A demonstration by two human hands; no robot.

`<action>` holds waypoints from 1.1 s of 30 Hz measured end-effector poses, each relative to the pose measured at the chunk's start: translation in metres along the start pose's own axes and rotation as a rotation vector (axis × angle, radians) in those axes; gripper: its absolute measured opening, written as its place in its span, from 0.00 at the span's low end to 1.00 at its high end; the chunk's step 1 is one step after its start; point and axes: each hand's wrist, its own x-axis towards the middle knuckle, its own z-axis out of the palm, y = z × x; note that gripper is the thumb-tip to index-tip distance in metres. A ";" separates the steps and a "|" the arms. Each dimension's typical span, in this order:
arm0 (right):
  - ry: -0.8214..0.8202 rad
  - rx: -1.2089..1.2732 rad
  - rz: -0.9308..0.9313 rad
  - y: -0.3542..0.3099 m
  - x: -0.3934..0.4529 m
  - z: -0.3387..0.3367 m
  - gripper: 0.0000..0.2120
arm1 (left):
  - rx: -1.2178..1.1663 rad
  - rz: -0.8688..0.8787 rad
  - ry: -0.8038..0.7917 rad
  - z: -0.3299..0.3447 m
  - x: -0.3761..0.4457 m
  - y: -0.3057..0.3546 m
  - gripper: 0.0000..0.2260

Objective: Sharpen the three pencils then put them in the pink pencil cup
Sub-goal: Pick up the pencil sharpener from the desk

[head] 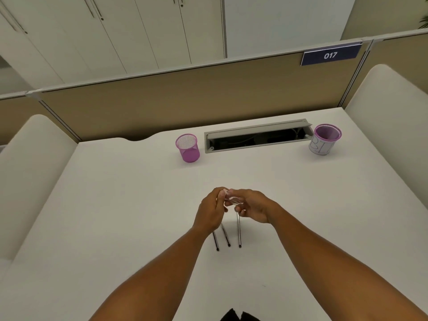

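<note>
Both hands, left [212, 210] and right [251, 208], pinch a small clear sharpener [232, 199] above three pencils [226, 236] on the surface [115, 205]. Pink cup [187, 148] at eleven o'clock.

An office cubicle: tan partition panels [185, 100] at twelve o'clock, a numbered "017" placard [330, 55] at one o'clock, white cabinets [115, 31] behind, a desk cable tray [257, 136].

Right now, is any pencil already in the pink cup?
No: the pink cup stands empty by the desk's far edge, and all three pencils lie on the desk under the hands.
</note>
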 end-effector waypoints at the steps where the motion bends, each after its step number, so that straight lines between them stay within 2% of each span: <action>1: 0.004 -0.032 -0.017 0.003 -0.003 0.003 0.16 | 0.013 -0.004 0.011 -0.001 -0.004 0.002 0.14; 5: 0.019 -0.079 -0.045 0.011 -0.010 0.009 0.17 | 0.118 -0.018 0.030 -0.006 -0.019 0.007 0.14; 13: 0.018 -0.147 -0.075 0.014 -0.028 0.024 0.13 | 0.509 0.068 0.079 -0.017 -0.032 0.013 0.16; 16: 0.034 -0.177 -0.102 0.013 -0.032 0.029 0.14 | 0.537 0.038 0.126 -0.023 -0.033 0.019 0.17; 20: 0.013 -0.141 -0.137 0.013 -0.034 0.032 0.14 | 0.392 -0.023 0.171 -0.032 -0.028 0.022 0.19; 24: 0.025 -0.029 -0.167 0.012 -0.035 0.038 0.12 | -0.038 -0.152 0.165 -0.035 -0.022 0.027 0.19; 27: 0.029 0.044 -0.186 0.011 -0.033 0.043 0.12 | -0.349 -0.342 0.097 -0.039 -0.023 0.039 0.18; 29: 0.033 0.094 -0.190 0.012 -0.031 0.046 0.14 | -0.469 -0.458 0.063 -0.042 -0.025 0.042 0.20; 33: 0.057 0.212 -0.183 0.012 -0.025 0.054 0.13 | -0.564 -0.480 -0.045 -0.042 -0.029 0.040 0.26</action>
